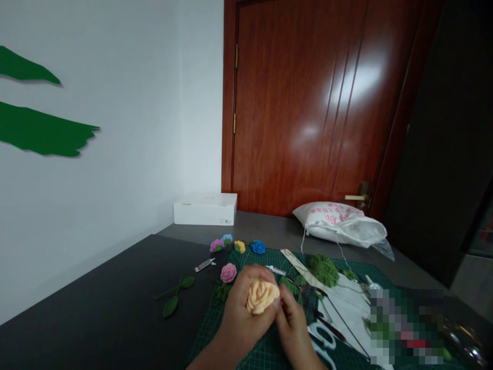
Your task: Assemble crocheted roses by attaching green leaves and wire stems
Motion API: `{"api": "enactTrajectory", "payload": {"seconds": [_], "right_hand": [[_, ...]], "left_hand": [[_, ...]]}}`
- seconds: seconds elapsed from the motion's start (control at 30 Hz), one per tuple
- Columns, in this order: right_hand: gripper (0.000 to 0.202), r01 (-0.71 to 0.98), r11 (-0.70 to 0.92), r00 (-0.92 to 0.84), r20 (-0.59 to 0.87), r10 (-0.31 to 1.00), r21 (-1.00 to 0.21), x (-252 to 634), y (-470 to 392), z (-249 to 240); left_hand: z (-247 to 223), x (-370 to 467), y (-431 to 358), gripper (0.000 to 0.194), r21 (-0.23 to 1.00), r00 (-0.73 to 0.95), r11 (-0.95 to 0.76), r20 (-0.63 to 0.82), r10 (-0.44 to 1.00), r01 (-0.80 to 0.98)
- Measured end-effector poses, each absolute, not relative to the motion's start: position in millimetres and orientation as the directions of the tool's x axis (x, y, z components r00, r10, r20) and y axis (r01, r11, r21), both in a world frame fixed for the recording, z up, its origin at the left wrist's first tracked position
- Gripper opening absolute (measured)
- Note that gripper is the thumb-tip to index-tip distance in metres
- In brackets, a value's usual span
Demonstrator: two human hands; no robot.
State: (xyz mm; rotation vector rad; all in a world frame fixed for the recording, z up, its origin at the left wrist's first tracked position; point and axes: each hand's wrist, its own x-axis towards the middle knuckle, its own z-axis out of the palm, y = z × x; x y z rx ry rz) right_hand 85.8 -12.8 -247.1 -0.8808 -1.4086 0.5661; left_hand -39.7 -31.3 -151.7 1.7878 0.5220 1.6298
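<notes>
My left hand (243, 318) is wrapped round a pale orange crocheted rose (262, 296), whose petals face up toward the camera. Close against its right side is my right hand (293, 321), fingers pressed together beneath the rose; anything between them is hidden. Just past the left hand lies a pink rose (228, 273) on the green cutting mat (208, 329). White-handled scissors (322, 334) rest right beside my right hand.
Small crocheted flowers (258, 246), glue tubes (205, 264) and a leafy green stem (170, 307) lie on the dark table (115, 308). Green yarn (324, 270) sits at the right, before a white sack (341, 221). A white box (205, 209) stands at the back.
</notes>
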Motion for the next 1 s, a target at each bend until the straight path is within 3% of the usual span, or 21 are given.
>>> {"api": "enactTrajectory", "payload": {"seconds": [0.1, 0.23, 0.27, 0.37, 0.43, 0.6, 0.7, 0.77, 0.93, 1.0], "right_hand": [[0.034, 0.150, 0.606, 0.116, 0.622, 0.774, -0.781, 89, -11, -248], [0.026, 0.161, 0.594, 0.121, 0.613, 0.781, -0.788, 96, -9, -244], [0.025, 0.163, 0.589, 0.110, 0.608, 0.787, -0.792, 97, -9, -242], [0.030, 0.167, 0.582, 0.067, 0.598, 0.799, -0.796, 98, -10, -240], [0.031, 0.168, 0.581, 0.061, 0.597, 0.800, -0.796, 98, -10, -240], [0.023, 0.182, 0.578, 0.113, 0.601, 0.791, -0.795, 98, -10, -245], [0.016, 0.195, 0.595, 0.159, 0.624, 0.765, -0.779, 99, -11, -243], [0.015, 0.205, 0.599, 0.147, 0.629, 0.763, -0.774, 99, -12, -240], [0.019, 0.198, 0.595, 0.112, 0.621, 0.776, -0.779, 99, -15, -236], [0.015, 0.184, 0.605, 0.125, 0.629, 0.768, -0.775, 100, -15, -236]], "left_hand": [[-148, -42, -30, 0.028, 0.630, 0.215, -0.721, 0.776, 0.593, -0.288], [-139, -52, -28, 0.073, 0.680, 0.268, -0.634, 0.731, 0.628, -0.368], [-137, -54, -28, 0.070, 0.721, 0.264, -0.579, 0.684, 0.679, -0.380], [-135, -53, -32, 0.031, 0.844, 0.250, -0.349, 0.471, 0.846, -0.407], [-138, -49, -33, 0.021, 0.867, 0.242, -0.286, 0.404, 0.882, -0.407], [-154, -44, -28, 0.024, 0.852, 0.292, -0.434, 0.512, 0.808, -0.293], [-158, -45, -27, 0.037, 0.857, 0.334, -0.477, 0.515, 0.790, -0.195], [-157, -46, -28, 0.046, 0.861, 0.355, -0.453, 0.508, 0.785, -0.230], [-149, -48, -27, 0.026, 0.827, 0.334, -0.464, 0.556, 0.762, -0.317], [-151, -48, -25, 0.029, 0.829, 0.379, -0.473, 0.558, 0.738, -0.299]]}}
